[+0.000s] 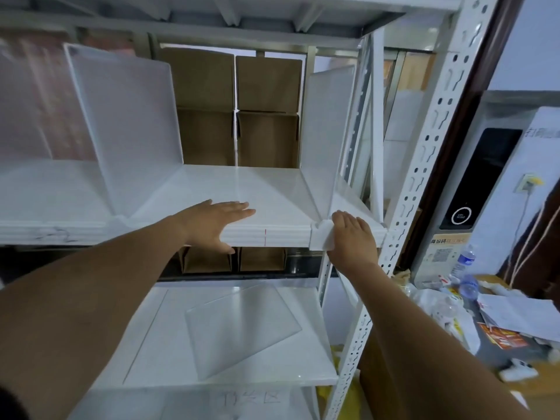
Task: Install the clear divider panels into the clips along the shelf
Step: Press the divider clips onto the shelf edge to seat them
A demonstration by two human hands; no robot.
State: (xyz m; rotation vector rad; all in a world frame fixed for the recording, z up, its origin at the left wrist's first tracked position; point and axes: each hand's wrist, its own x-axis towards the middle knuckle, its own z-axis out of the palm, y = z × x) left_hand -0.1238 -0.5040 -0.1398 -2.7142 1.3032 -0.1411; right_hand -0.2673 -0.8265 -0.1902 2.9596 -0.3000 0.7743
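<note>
Nearest: loose clear flat plastic divider panels (242, 325) lying overlapped on the lower white shelf board (145, 353), one skewed across another. Likely light, stiff, slick-faced, prone to scratching and flexing; best gripped by opposite edges, not by the faces.

Next up: left hand (216, 221), fingers spread flat on the upper white shelf surface (266, 192), thumb hooked under the front lip, gripping nothing. Faint red mark (265, 231) on the lip just beside it, possibly a clip position.

Right hand (350, 237), fingers together, pressed over the white plastic clip (321, 236) on the front edge; closed around it or merely pushing, not discernible.

Rising from that clip: translucent frosted divider panel (328, 131), upright, seated. Another frosted panel (127, 125) standing to the left in its own clip (121, 219).

Further back: brown cardboard boxes (236, 110) stacked behind the shelf.

Obstructions: white perforated steel upright (424, 165) tight against the right hand, limiting panel swing. Cluttered table (491, 316) with water bottles (468, 274) off to the right, clear of the work.
</note>
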